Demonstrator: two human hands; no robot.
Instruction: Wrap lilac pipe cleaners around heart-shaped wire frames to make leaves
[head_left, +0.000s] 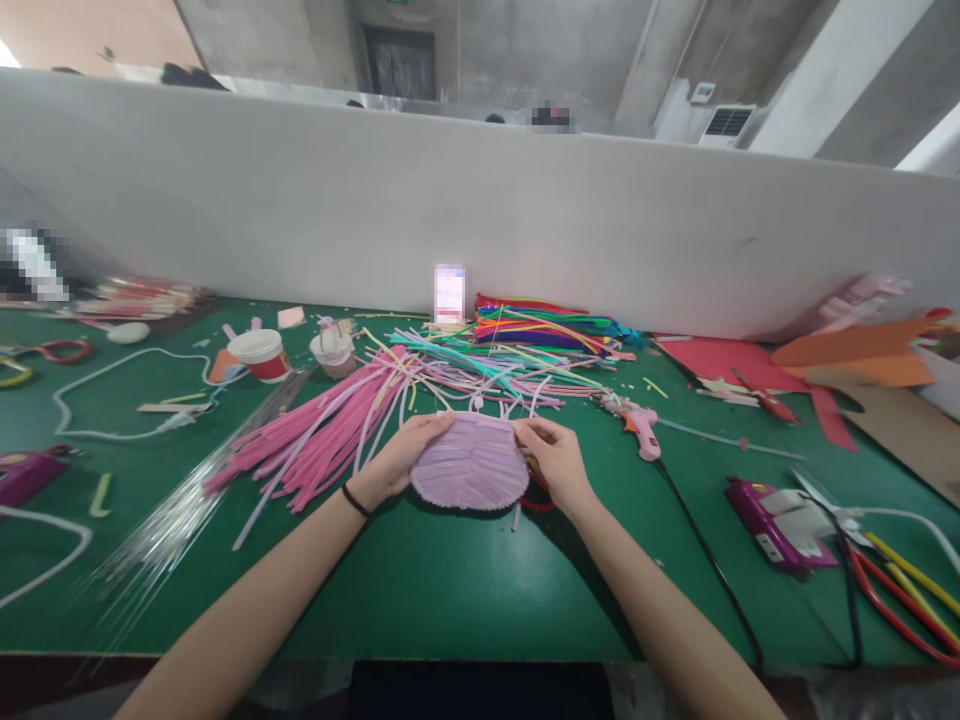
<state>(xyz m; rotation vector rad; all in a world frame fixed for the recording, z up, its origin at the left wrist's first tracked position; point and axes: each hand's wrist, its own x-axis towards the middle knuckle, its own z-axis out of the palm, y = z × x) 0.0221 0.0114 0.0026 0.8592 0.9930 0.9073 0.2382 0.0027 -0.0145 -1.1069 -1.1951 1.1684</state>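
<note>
A rounded, shell-shaped pad made of pale pink pipe cleaners (471, 467) lies on the green table (450, 590). My left hand (399, 457) grips its upper left edge, fingers curled over the top. My right hand (553, 457) pinches its upper right edge. Behind the pad lies a spread of pink pipe cleaners (322, 435), and a heap of mixed-colour pipe cleaners (525, 345) beyond it.
A pink glue gun (637, 418) lies right of my hands, its black cord running to the front edge. A purple tool (780, 520), red scissors (900, 610), paper cups (262, 353), thin wires (172, 520) and coloured paper sheets (720, 360) surround the work. A white partition (480, 220) stands behind.
</note>
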